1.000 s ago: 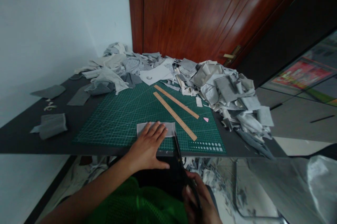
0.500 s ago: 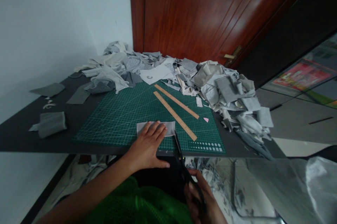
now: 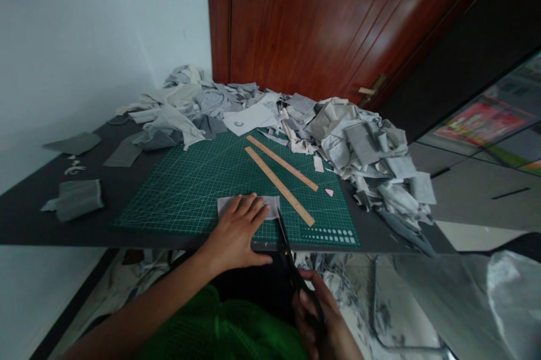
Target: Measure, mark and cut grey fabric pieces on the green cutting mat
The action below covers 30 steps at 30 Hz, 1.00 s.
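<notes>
A small grey piece of fabric [image 3: 271, 206] lies near the front edge of the green cutting mat [image 3: 186, 180]. My left hand [image 3: 242, 234] rests flat on it, fingers stretched out and thumb apart, covering its middle. In my right hand [image 3: 319, 312], below the table edge, are black-handled scissors [image 3: 284, 241]. Their blades point up and away over the mat's front edge, with the tips at the fabric's right end. Whether the blades have fabric between them is too small to tell.
Two wooden rulers [image 3: 281, 186] lie aslant on the mat, near a pink chalk piece [image 3: 329, 192]. Heaps of grey and white fabric scraps [image 3: 359, 140] line the table's back and right side. A folded grey cloth [image 3: 79, 200] lies at the left. A wooden door [image 3: 296, 22] stands behind.
The whole view has shifted slightly. Both hands, the scissors and the fabric keep almost the same places relative to each other.
</notes>
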Motion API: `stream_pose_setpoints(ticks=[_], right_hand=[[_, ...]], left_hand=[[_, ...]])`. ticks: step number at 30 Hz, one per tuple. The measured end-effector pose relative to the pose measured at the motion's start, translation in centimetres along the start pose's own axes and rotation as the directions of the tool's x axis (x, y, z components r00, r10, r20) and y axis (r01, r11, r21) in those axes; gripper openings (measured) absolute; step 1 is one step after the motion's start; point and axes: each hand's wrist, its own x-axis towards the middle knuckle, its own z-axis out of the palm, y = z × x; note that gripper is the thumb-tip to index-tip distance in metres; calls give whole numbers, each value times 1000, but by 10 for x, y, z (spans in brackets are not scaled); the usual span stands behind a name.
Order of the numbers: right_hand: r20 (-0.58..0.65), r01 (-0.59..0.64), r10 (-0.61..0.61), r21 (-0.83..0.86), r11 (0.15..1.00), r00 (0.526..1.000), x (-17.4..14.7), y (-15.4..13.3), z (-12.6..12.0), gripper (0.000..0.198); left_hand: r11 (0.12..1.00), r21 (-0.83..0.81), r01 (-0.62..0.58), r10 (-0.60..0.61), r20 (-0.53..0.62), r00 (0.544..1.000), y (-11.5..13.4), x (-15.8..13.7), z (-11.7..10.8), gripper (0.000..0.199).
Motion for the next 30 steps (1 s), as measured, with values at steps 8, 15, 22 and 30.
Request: stream_pose_setpoints(ticks=[8, 15, 22, 30], right_hand=[[-28, 105, -108, -79, 991, 994, 17, 8, 14, 64], [-24, 127, -130, -110, 986, 991, 21, 7, 19, 63], [-40, 126, -131, -103, 987, 991, 25, 7, 17, 66], [-32, 130, -136, -143, 981, 990, 25, 11, 18, 69]], left_hand=[[997, -50, -53, 55, 40, 998, -5, 0, -2, 121], [997, -60, -57, 60, 42, 997, -4, 0, -4, 120], [996, -68, -55, 58, 38, 998, -4, -1, -5, 121], [997, -64, -39, 44, 73, 996, -2, -1, -8, 122]])
